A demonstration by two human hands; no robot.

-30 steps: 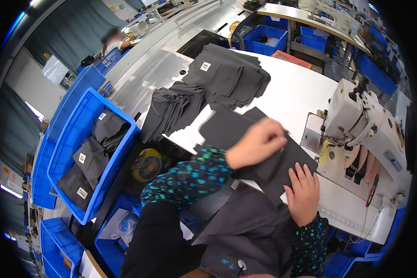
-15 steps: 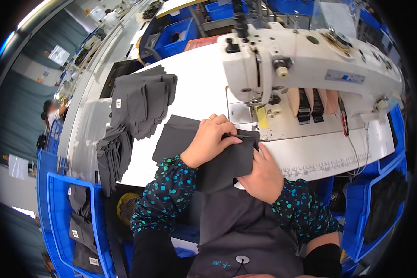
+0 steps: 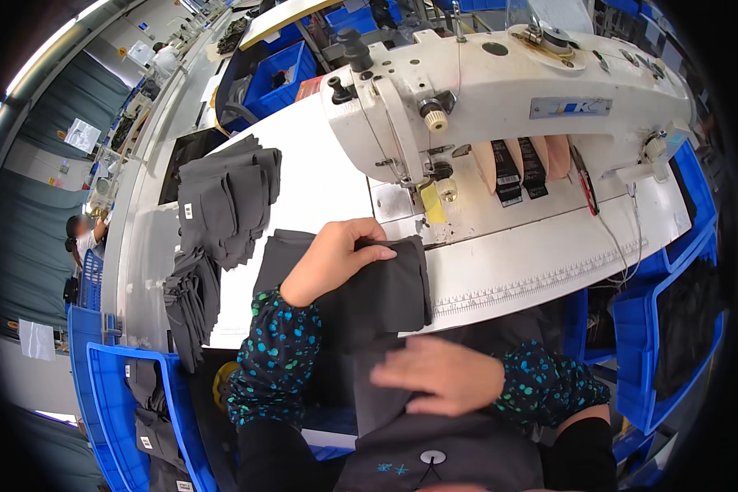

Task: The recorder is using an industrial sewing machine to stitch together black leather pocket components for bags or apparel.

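Observation:
My left hand (image 3: 340, 256) pinches the upper edge of a dark grey fabric piece (image 3: 385, 295) that lies at the table's front edge, partly hanging over it. Under and left of that hand shows more of the same grey cloth. My right hand (image 3: 443, 375) is off the cloth, over my lap and apron; motion smears its fingers, and I see nothing held in it. Just beyond the cloth stands a white sewing machine (image 3: 517, 90), its needle area (image 3: 422, 184) beside a yellow tab (image 3: 433, 205).
Stacks of grey fabric pieces (image 3: 225, 201) lie on the left of the white table (image 3: 320, 164). Black labels (image 3: 521, 170) and red-handled snippers (image 3: 584, 182) rest under the machine arm. Blue bins with dark cloth stand at left (image 3: 98, 385) and right (image 3: 644, 344).
My right hand has let go of the fabric's right edge and drawn back toward my lap. My left hand still pinches the cloth. The whole view has shifted somewhat.

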